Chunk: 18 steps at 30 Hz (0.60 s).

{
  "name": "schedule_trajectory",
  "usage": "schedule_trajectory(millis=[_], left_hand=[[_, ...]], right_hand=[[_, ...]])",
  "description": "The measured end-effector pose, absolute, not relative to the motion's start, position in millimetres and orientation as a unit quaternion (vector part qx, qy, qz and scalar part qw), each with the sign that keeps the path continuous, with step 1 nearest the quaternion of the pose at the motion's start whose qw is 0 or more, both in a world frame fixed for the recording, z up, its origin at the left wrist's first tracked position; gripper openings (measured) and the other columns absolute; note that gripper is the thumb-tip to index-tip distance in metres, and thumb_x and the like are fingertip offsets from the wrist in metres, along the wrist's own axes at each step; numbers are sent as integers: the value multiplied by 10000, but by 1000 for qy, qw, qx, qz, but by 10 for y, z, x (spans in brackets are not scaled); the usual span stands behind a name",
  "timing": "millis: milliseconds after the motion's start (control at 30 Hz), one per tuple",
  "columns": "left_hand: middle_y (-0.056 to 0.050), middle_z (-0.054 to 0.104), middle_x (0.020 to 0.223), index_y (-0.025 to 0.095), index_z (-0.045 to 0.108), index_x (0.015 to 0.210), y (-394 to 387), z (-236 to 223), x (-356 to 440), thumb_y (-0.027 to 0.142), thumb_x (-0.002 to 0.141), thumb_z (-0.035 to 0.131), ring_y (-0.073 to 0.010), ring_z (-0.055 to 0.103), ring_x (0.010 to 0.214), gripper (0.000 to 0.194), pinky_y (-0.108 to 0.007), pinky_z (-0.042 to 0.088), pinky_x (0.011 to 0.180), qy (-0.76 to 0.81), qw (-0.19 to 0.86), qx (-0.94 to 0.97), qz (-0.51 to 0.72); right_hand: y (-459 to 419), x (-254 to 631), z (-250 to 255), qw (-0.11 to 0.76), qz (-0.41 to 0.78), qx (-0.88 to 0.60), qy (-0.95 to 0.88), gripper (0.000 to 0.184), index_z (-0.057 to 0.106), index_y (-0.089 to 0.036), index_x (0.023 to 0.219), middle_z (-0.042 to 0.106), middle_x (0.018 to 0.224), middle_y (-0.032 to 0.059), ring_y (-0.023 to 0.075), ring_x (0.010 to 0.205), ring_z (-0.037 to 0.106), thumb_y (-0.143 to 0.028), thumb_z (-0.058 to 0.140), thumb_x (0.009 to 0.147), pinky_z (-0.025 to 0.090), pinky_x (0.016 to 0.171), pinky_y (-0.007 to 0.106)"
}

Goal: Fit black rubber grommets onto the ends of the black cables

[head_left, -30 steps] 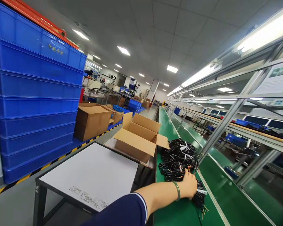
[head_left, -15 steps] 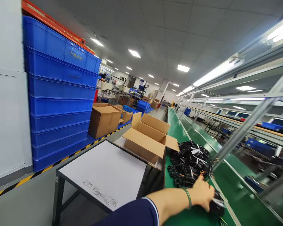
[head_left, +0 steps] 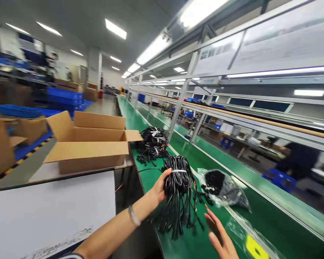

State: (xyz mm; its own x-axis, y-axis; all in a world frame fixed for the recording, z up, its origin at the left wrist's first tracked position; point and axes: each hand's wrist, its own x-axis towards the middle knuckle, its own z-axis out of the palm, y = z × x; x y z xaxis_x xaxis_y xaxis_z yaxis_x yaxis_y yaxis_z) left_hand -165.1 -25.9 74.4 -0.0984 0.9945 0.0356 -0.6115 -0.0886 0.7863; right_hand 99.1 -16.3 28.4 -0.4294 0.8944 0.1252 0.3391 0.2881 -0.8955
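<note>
My left hand [head_left: 160, 187] grips a bundle of black cables [head_left: 178, 180] tied with a white band, held up above the green conveyor belt [head_left: 189, 154]. The loose cable ends hang down and show coloured wire tips. My right hand [head_left: 220, 235] is open, fingers stretched out, just below and right of the hanging ends without touching them. A pile of more black cable bundles [head_left: 152, 144] lies farther along the belt. A clear plastic bag with black cables inside [head_left: 223, 189] lies on the belt to the right of the held bundle.
An open cardboard box [head_left: 89, 144] stands on a table at the left, beside a white-topped table [head_left: 51, 208]. Blue crates [head_left: 62, 97] and more boxes sit at the far left. A metal rack frame [head_left: 178, 108] runs along the belt's right side. A person in dark clothing [head_left: 297, 162] is blurred at right.
My left hand has lifted a cable bundle off the belt toward me. My view has swung right, the stacked blue crates have left the frame, and my right hand has come into view.
</note>
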Motion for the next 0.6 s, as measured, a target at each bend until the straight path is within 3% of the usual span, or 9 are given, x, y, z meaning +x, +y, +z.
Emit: schedule_trajectory(millis=[100, 167, 233, 300, 433, 500, 600], left_hand=[[-150, 693, 946, 71, 654, 993, -590, 468, -1056, 759, 681, 563, -328, 596, 1071, 761, -474, 449, 955, 153, 734, 274, 603], [-149, 683, 1017, 86, 662, 1049, -770, 332, -721, 735, 655, 636, -339, 560, 1129, 759, -477, 412, 1002, 117, 742, 259, 607], [-129, 677, 1057, 126, 672, 1072, -892, 248, -516, 699, 664, 668, -336, 539, 1159, 703, -477, 383, 1033, 101, 733, 249, 625], [-99, 674, 1081, 172, 684, 1075, -938, 202, -448, 678, 674, 679, -329, 522, 1183, 646, -475, 358, 1057, 75, 736, 249, 625], [-55, 697, 1013, 204, 725, 977, -852, 162, -508, 573, 626, 781, -313, 537, 1167, 512, -454, 331, 1080, 14, 767, 266, 583], [-47, 709, 956, 192, 732, 935, -787, 157, -522, 574, 619, 784, -302, 572, 1115, 498, -446, 344, 1069, -8, 794, 257, 552], [-52, 693, 1036, 188, 690, 1076, -740, 157, -488, 573, 609, 788, -263, 607, 1050, 613, -396, 400, 1017, -34, 818, 247, 519]], right_hand=[[-530, 873, 387, 283, 598, -328, -675, 953, 443, -275, 1376, 476, 1338, 136, 270, 1273, 454, -870, 493, 634, 401, 1044, 435], [-743, 821, 342, 323, 602, -330, -652, 1004, 478, -229, 1346, 490, 1325, 134, 278, 1280, 443, -795, 666, 539, 386, 1057, 411], [-901, 890, 233, 359, 622, -363, -594, 956, 478, -216, 1338, 534, 1271, 131, 273, 1236, 490, -706, 715, 553, 412, 1031, 393], [-1012, 1080, 129, 362, 629, -404, -556, 899, 487, -213, 1325, 585, 1187, 137, 277, 1156, 554, -688, 676, 585, 471, 949, 390], [-1173, 1503, 161, 303, 591, -480, -573, 918, 569, -219, 1248, 622, 1068, 164, 290, 971, 639, -843, 501, 577, 526, 743, 390], [-1228, 1609, 284, 288, 602, -453, -591, 887, 589, -235, 1225, 615, 1089, 154, 284, 986, 632, -805, 587, 545, 516, 760, 379], [-1247, 1701, 435, 280, 629, -403, -603, 911, 518, -246, 1314, 591, 1154, 140, 288, 1019, 619, -639, 756, 527, 499, 839, 391]])
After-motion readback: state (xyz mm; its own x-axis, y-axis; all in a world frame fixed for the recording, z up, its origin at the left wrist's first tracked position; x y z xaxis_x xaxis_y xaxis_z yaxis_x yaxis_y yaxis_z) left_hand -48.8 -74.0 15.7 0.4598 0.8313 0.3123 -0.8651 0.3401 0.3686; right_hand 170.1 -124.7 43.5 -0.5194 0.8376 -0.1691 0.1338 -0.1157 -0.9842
